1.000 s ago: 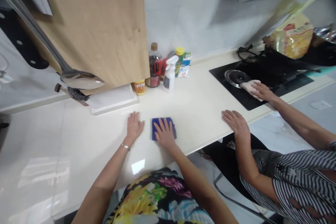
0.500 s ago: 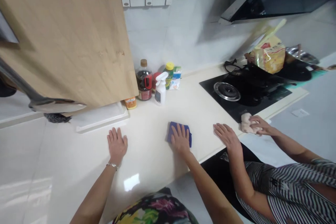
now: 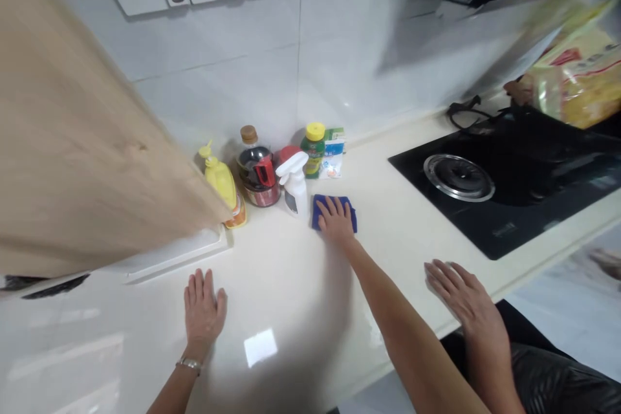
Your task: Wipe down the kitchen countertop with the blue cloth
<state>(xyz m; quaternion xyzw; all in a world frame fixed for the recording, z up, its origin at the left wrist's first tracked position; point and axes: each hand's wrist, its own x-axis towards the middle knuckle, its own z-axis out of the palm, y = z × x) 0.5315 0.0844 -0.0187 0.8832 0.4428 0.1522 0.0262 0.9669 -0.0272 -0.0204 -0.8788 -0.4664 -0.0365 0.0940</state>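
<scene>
Folded dark-blue fabric cloth [image 3: 352, 218] is lying flat on the glossy cream countertop [image 3: 392, 207], showing a roughly square outline with a slightly uneven right side. And the bare right hand [image 3: 338, 225] is resting palm-down on it, fingers slightly spread, blue showing around the borders. Just to the left, a white plastic spray bottle [image 3: 295, 193] is standing close; behind, a green bottle with a yellow cap [image 3: 313, 154] is sitting by the wall. Off to the right, a good stretch of cream surface is running out to the flat black glass hob [image 3: 466, 223], while a co-worker's bare hand [image 3: 468, 301], fingers nearly together, is lying by the front edge. Over here, the left hand [image 3: 202, 310] is resting flat, fingers slightly apart, thumb out, broad countertop stretching between it and the cloth.
</scene>
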